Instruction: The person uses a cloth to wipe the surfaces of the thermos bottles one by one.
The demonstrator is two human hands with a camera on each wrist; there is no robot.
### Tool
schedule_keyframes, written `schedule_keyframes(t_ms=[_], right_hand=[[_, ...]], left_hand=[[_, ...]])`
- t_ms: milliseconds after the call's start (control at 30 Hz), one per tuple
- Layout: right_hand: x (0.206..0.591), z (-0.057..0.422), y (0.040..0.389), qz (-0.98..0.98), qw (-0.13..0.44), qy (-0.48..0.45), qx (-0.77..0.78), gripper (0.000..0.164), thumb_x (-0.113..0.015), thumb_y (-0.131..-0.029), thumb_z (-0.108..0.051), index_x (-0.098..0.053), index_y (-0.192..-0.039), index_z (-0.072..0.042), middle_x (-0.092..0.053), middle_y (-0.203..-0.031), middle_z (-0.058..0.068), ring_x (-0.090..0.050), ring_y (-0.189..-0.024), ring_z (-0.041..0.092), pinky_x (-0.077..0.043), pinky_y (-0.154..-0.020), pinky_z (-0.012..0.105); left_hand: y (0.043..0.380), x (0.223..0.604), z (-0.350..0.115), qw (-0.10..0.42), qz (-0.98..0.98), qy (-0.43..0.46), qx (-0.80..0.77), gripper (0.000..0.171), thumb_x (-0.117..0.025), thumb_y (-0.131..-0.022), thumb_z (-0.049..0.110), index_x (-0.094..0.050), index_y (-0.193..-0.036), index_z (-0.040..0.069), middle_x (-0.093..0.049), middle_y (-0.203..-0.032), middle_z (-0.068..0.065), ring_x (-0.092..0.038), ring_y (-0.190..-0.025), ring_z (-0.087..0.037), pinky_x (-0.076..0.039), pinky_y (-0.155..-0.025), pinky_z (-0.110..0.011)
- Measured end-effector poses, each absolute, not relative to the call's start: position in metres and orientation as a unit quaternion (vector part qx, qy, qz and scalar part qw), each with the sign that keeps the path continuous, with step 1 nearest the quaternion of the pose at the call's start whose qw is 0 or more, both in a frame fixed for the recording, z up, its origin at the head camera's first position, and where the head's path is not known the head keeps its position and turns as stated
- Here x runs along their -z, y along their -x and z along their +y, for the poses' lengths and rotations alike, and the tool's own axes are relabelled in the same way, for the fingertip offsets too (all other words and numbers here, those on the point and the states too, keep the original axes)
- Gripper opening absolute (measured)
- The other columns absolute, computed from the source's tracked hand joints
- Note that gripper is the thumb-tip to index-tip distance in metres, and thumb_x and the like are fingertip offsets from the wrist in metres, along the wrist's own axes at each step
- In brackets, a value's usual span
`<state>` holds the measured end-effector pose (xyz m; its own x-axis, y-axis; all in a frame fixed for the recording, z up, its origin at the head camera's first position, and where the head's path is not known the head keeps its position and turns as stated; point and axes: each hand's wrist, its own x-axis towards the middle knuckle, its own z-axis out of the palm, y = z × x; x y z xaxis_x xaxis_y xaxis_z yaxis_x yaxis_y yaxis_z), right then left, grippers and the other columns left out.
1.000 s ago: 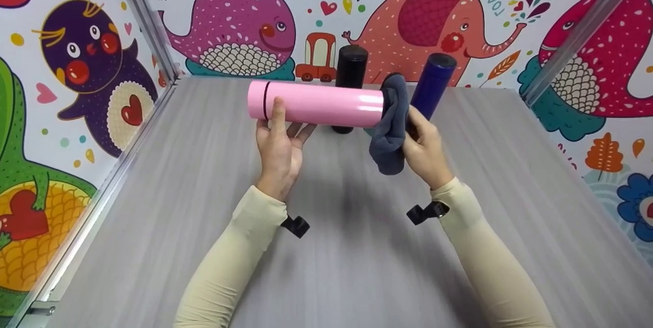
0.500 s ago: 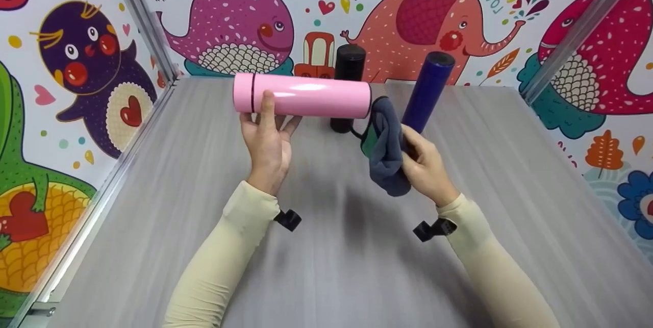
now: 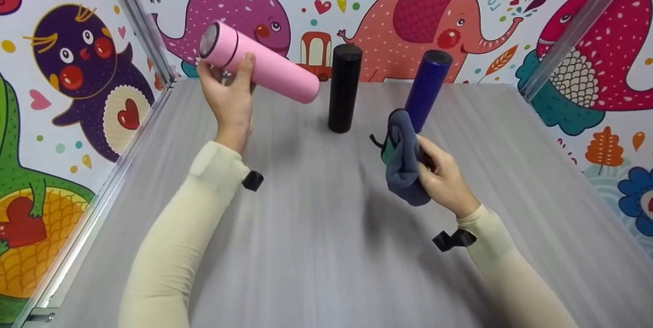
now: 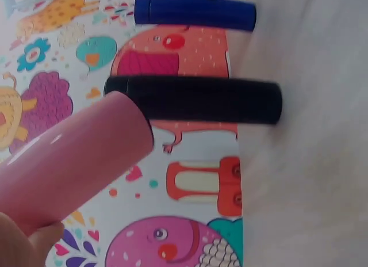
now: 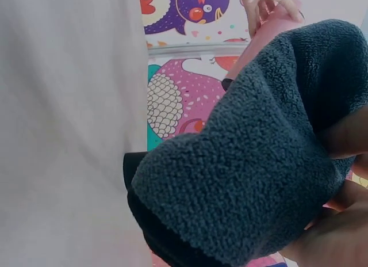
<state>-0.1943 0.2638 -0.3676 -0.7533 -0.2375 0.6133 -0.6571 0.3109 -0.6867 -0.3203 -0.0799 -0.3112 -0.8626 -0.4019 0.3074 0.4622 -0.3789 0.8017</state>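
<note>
Near its lidded end, my left hand [image 3: 229,98] grips a pink thermos bottle [image 3: 278,73] in the air, tilted with the lid up and to the left. The left wrist view shows the pink body and its base passing in front of the black bottle. In my right hand [image 3: 446,172] is a bunched grey-blue cloth [image 3: 405,165] with a dark edge, a green patch and a small black loop. The right wrist view shows the towelling cloth [image 5: 241,146] pinched between thumb and fingers. Cloth and pink bottle are well apart.
A black bottle [image 3: 345,88] stands upright on the grey table [image 3: 316,246] towards the back. To its right stands a blue bottle [image 3: 428,85], its lower part close behind the cloth in the head view. Cartoon-printed walls [image 3: 387,22] enclose the back and sides.
The pink bottle has moved left and away from the cloth, and its lidded end has tipped up. My right hand has drawn the cloth slightly down and right. The black bottle is now fully visible.
</note>
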Motion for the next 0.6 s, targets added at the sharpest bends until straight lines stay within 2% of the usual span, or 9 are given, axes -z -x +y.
schedule_keyframes(t_ms=[200,333,600], right_hand=[[0.365,0.26,0.191,-0.795,0.206,-0.277,-0.499,0.043,-0.05,-0.087,0.026,-0.056,-0.129,0.015,-0.066,-0.111,0.024,-0.062,-0.09,0.011,-0.051,-0.078,0.02],[0.371,0.263,0.191,-0.8,0.205,-0.272,-0.494,0.046,-0.051,-0.087,0.026,-0.057,-0.13,0.014,-0.066,-0.114,0.024,-0.063,-0.091,0.012,-0.051,-0.078,0.02],[0.379,0.265,0.191,-0.813,0.198,-0.26,-0.482,0.048,-0.052,-0.086,0.025,-0.057,-0.132,0.012,-0.065,-0.123,0.023,-0.063,-0.105,0.014,-0.05,-0.089,0.02]], left_hand=[[0.36,0.295,-0.096,0.292,-0.598,0.036,0.745,0.084,-0.084,-0.084,0.027,-0.032,-0.148,0.012,-0.049,-0.14,-0.006,-0.055,-0.124,-0.019,-0.049,-0.098,-0.028],[0.38,0.302,-0.101,0.296,-0.69,0.06,0.657,0.089,-0.082,-0.084,0.036,-0.029,-0.151,0.014,-0.048,-0.143,-0.003,-0.05,-0.129,-0.014,-0.044,-0.105,-0.03],[0.409,0.33,-0.115,0.262,-0.746,0.01,0.613,0.087,-0.077,-0.086,0.042,-0.026,-0.153,0.019,-0.044,-0.148,0.001,-0.045,-0.134,-0.012,-0.035,-0.111,-0.032]])
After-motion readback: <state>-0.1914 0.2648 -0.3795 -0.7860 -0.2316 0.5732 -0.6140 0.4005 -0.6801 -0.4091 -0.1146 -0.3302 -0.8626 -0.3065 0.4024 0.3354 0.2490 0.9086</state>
